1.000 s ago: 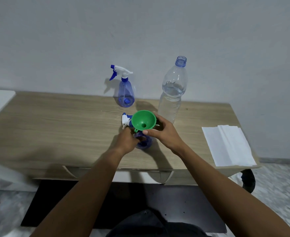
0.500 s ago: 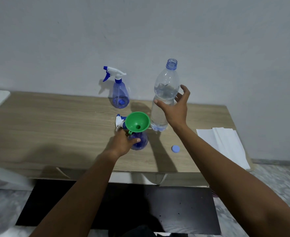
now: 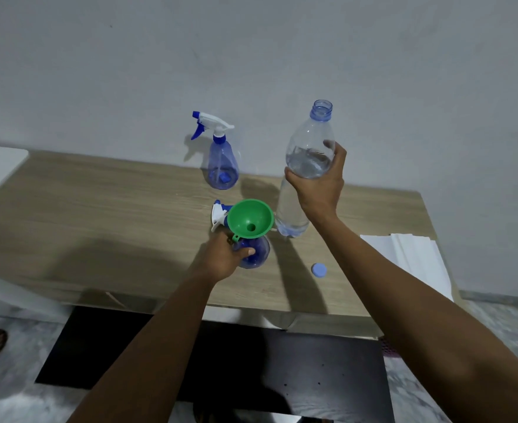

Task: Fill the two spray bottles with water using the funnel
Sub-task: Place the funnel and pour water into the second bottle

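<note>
A green funnel (image 3: 250,219) sits in the neck of a blue spray bottle (image 3: 256,251) near the middle of the wooden table (image 3: 99,224). My left hand (image 3: 221,254) grips that bottle's body from the left. Its white and blue spray head (image 3: 219,213) lies just behind the funnel. My right hand (image 3: 318,184) grips the upper half of a tall clear water bottle (image 3: 306,166), uncapped and partly full, standing right of the funnel. A second blue spray bottle (image 3: 221,160) with its trigger head on stands at the back by the wall.
The water bottle's blue cap (image 3: 319,269) lies on the table to the right of the funnel. Folded white paper towels (image 3: 410,257) lie at the table's right end. A grey wall runs close behind the table. A black mat (image 3: 251,361) covers the floor below.
My right hand left the funnel, reached back and closed around the water bottle. My left hand stays on the spray bottle under the funnel.
</note>
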Demonstrator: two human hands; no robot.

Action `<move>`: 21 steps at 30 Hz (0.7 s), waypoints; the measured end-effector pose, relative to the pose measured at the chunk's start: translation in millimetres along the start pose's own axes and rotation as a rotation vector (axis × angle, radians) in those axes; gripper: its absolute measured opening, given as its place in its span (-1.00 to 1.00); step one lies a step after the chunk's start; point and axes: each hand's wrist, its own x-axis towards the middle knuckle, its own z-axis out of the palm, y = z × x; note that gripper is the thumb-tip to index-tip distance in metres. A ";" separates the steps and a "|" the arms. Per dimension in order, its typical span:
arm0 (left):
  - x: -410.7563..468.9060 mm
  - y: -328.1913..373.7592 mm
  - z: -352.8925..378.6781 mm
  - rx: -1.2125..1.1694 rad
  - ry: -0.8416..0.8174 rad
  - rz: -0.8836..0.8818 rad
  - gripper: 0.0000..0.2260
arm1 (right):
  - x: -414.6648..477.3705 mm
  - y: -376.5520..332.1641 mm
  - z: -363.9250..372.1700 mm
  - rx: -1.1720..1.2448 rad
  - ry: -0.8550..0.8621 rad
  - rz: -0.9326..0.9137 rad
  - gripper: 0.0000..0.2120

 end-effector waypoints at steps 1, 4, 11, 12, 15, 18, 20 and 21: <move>0.4 0.7 0.4 0.024 -0.006 -0.023 -0.48 | -0.5 -5.2 -3.6 -0.006 0.005 -0.018 -0.22; 9.6 -12.4 -0.2 -0.015 -0.008 -0.032 -0.47 | 3.6 -33.8 -22.0 -0.021 -0.002 -0.140 -0.24; 10.2 -13.7 3.2 -0.041 -0.014 -0.034 -0.53 | -3.4 -64.0 -76.7 -0.092 -0.192 -0.276 -0.20; 8.8 -10.0 2.8 -0.039 -0.014 -0.030 -0.50 | -6.2 -64.0 -82.9 -0.109 -0.224 -0.270 -0.20; 7.7 -2.8 3.9 -0.054 -0.009 -0.032 -0.43 | -15.1 -61.8 -96.8 -0.148 -0.334 -0.228 -0.20; 10.2 -7.6 5.7 -0.053 0.017 -0.046 -0.48 | -23.9 -59.3 -105.4 -0.172 -0.430 -0.177 -0.23; 12.0 -11.0 6.5 -0.050 0.024 -0.039 -0.49 | -28.2 -58.6 -109.7 -0.210 -0.504 -0.145 -0.25; 7.7 -5.4 6.9 -0.035 0.026 -0.038 -0.48 | -29.9 -57.9 -110.9 -0.234 -0.548 -0.126 -0.26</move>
